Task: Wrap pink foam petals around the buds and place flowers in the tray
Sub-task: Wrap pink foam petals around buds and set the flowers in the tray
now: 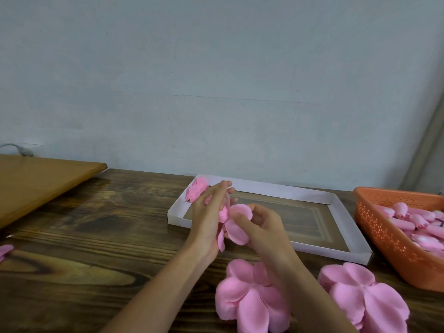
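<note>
Right hand (264, 224) pinches petal (240, 221) at 3 o'clock of bud (224, 213); left hand (208, 212) steadies bud, grip unclear. Wrap petal snug, overlap edges.

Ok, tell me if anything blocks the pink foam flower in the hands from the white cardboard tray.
Nothing visible does. The left hand and right hand hold the pink foam flower at the white cardboard tray, near-left corner.

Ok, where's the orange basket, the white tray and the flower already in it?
orange basket (379, 227): head view, holed side wall.
white tray (283, 189): head view, far rim.
flower (195, 191): head view, pink petals.
</note>
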`<state>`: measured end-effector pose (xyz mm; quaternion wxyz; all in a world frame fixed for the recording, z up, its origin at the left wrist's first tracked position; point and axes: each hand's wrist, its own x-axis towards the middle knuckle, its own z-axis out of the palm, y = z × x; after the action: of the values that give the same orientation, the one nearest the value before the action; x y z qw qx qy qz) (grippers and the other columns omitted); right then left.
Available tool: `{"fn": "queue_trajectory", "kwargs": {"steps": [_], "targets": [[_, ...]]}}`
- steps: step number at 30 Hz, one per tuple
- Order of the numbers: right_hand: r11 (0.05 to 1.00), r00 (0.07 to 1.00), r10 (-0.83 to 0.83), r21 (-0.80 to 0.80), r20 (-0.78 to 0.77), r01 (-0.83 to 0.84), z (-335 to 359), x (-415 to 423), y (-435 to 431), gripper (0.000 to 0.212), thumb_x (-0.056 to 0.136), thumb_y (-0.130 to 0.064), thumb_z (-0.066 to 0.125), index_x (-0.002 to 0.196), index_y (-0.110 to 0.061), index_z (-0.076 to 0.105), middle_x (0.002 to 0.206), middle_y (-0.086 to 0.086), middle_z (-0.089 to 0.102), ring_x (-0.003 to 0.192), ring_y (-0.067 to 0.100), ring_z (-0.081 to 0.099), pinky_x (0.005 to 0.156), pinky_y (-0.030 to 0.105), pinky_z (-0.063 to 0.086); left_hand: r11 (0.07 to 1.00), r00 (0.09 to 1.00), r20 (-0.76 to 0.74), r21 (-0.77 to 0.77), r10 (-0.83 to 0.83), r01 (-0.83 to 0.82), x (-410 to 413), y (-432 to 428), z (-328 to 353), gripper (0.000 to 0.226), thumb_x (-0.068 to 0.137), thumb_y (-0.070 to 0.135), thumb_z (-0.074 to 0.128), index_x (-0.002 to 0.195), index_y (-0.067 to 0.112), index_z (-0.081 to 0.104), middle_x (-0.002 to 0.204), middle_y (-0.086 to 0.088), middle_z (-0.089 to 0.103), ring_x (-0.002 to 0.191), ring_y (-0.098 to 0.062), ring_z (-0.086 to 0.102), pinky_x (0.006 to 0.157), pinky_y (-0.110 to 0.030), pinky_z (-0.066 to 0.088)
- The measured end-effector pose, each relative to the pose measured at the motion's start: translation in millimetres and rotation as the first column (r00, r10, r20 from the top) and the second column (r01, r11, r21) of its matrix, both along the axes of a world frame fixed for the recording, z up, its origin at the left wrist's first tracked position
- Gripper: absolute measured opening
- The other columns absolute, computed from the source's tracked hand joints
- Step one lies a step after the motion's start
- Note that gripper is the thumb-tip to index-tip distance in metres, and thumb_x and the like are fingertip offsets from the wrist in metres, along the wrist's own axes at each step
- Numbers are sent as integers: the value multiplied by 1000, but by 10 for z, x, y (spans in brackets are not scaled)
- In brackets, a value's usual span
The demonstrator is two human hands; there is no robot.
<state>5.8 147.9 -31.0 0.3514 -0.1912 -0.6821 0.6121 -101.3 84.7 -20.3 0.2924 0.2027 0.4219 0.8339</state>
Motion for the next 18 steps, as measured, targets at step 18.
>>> {"fn": "queue_trajectory", "kwargs": {"steps": [18], "targets": [[978, 984, -61, 188, -166, 92, 11, -7, -55, 37, 73, -4, 92, 100, -21, 73, 99, -6, 78, 97, 13, 74, 80, 29, 60, 979, 978, -62, 44, -197, 200, 88, -21, 35, 55, 95, 52, 58, 114, 2, 69, 127, -23, 70, 108, -36, 70, 93, -54, 56]]}}
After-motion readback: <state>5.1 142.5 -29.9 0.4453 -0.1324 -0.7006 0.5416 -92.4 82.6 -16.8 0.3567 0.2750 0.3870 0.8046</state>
